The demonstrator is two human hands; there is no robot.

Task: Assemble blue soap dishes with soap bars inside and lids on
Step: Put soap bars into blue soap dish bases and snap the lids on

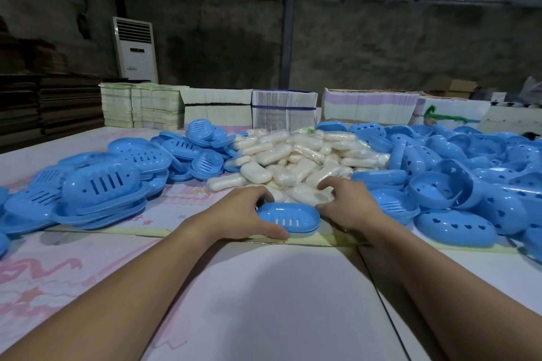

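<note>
Dish tray [289, 218] light, stiff; your left hand [243, 214] grips its rim, right hand [349, 202] fingers spread over wrapped soap [308, 195].

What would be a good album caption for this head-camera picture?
Left hand steadies an empty blue soap dish while the right hand reaches into the heap of wrapped soap bars.

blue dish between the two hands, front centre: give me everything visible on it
The blue soap dish is an oval tray of glossy, plastic-looking material, lying open side up and level on the pale table sheet. Its floor has a row of short drain slots; nothing is in it and no lid is on it. A second rim line below suggests a nested or two-layer base. The left hand grips its left end, thumb along the near edge. The right hand sits at its right end, reaching onto the soap bars just behind.
</note>
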